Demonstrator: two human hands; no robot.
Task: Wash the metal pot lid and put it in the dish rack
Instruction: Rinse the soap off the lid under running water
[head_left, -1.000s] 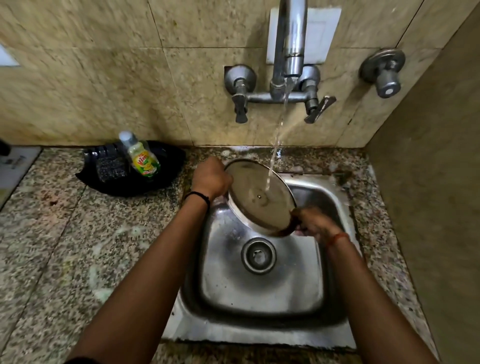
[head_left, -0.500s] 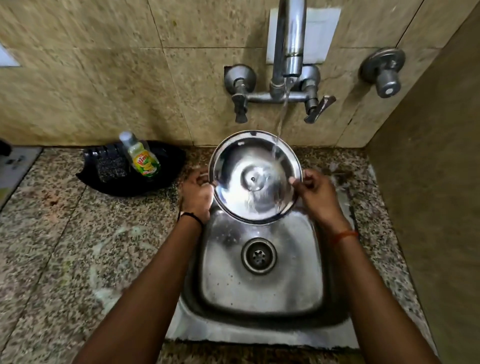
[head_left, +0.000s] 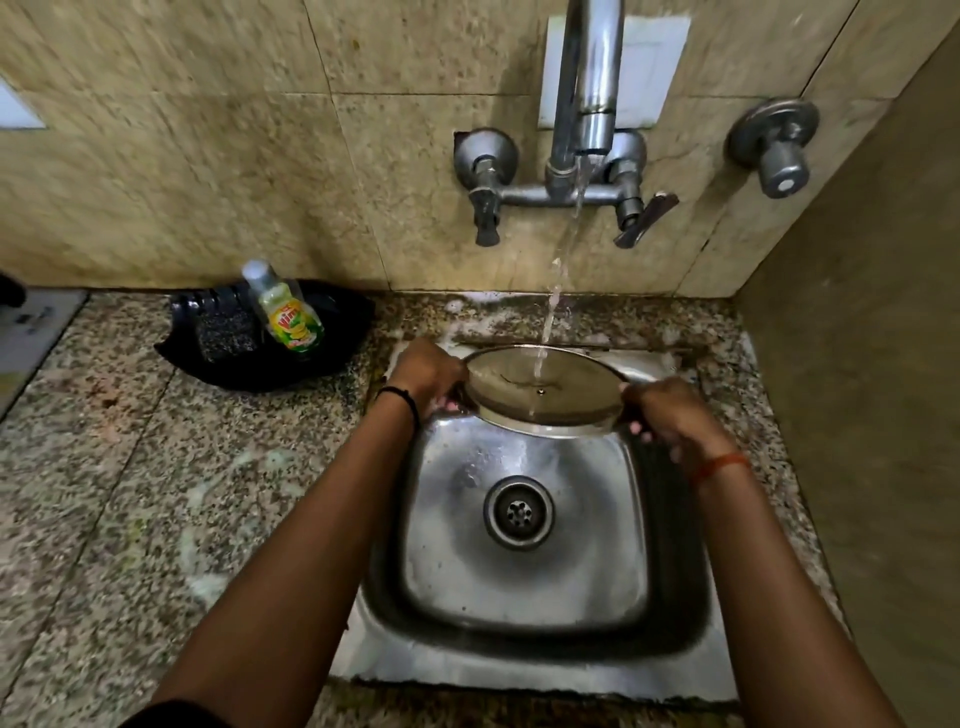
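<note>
The round metal pot lid (head_left: 566, 387) is held nearly flat over the back of the steel sink (head_left: 524, 587), its brownish underside facing up. Water from the wall tap (head_left: 584, 104) falls onto the lid's middle. My left hand (head_left: 426, 374) grips the lid's left rim. On the right rim my right hand (head_left: 662, 415) holds the lid. No dish rack is in view.
A black tray (head_left: 337, 338) at the back of the granite counter holds a dish soap bottle (head_left: 285, 312) and a dark scrubber (head_left: 226, 332). Soap suds streak the counter (head_left: 130, 467). A side wall stands close at the right. A separate valve knob (head_left: 776, 150) sticks out of the back wall.
The lid was upright half a second ago with its shiny face toward me; it has now tipped down flat under the water stream. Both hands stay on its rim.
</note>
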